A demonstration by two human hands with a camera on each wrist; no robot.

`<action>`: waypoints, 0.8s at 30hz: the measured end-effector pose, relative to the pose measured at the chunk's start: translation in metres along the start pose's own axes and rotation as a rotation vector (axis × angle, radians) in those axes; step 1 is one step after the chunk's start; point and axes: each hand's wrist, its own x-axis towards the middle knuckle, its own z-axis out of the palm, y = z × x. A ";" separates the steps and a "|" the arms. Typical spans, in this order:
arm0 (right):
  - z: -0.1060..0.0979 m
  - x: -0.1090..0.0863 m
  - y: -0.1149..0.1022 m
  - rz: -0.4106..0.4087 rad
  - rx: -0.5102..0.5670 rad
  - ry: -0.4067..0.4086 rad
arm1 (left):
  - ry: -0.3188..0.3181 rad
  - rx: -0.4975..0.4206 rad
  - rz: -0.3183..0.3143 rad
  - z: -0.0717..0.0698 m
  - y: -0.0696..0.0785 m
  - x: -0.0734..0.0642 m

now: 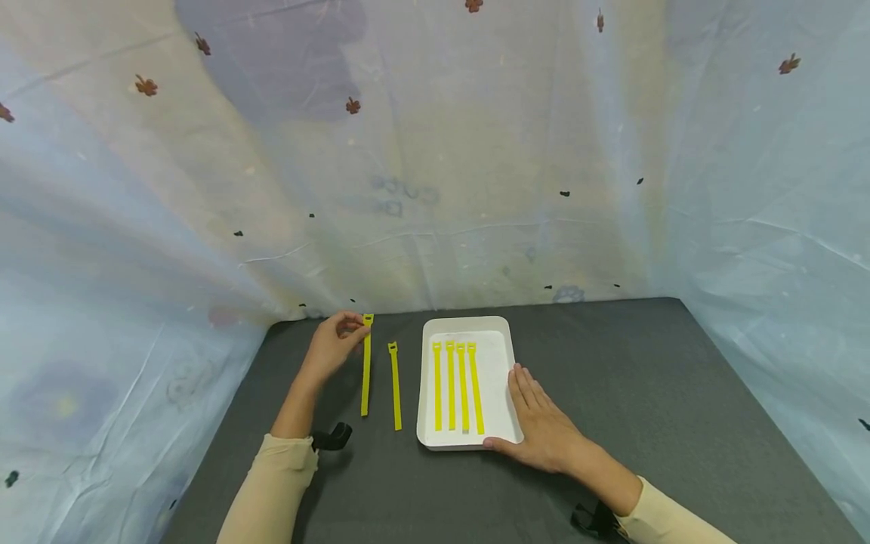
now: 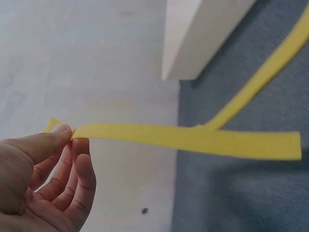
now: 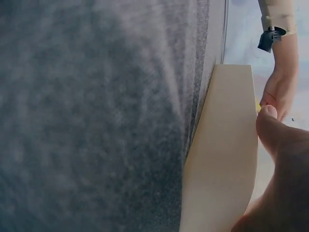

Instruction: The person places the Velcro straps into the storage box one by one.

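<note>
In the head view my left hand [image 1: 331, 344] pinches a yellow cable strap [image 1: 366, 378] by its slotted head, between thumb and fingertips. The left wrist view shows the long tail of this strap [image 2: 231, 143] stretching away from the fingers. Just to its right a second yellow strap [image 1: 396, 389] lies on the dark table. Several more yellow straps [image 1: 451, 389] lie side by side, lengthwise, in a white tray [image 1: 465, 325]. My right hand [image 1: 544, 431] rests against the tray's right side near its front corner, fingers straight, with the thumb at the front rim.
A dark grey cloth covers the table [image 1: 612, 378]. Behind it and along both sides hangs a pale patterned curtain [image 1: 442, 151]. Black wrist straps [image 1: 331, 437] are on both forearms.
</note>
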 end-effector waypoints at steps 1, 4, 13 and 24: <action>0.000 0.000 0.000 -0.001 0.000 0.000 | 0.004 0.002 0.012 -0.001 0.003 0.000; -0.001 -0.001 -0.001 -0.006 -0.002 0.005 | 0.001 -0.008 0.043 -0.001 0.014 -0.001; 0.000 0.000 -0.001 -0.004 -0.005 -0.003 | -0.012 -0.047 0.071 0.007 0.044 -0.003; 0.000 0.000 -0.001 -0.004 0.000 -0.002 | -0.061 -0.139 0.078 0.025 0.066 -0.002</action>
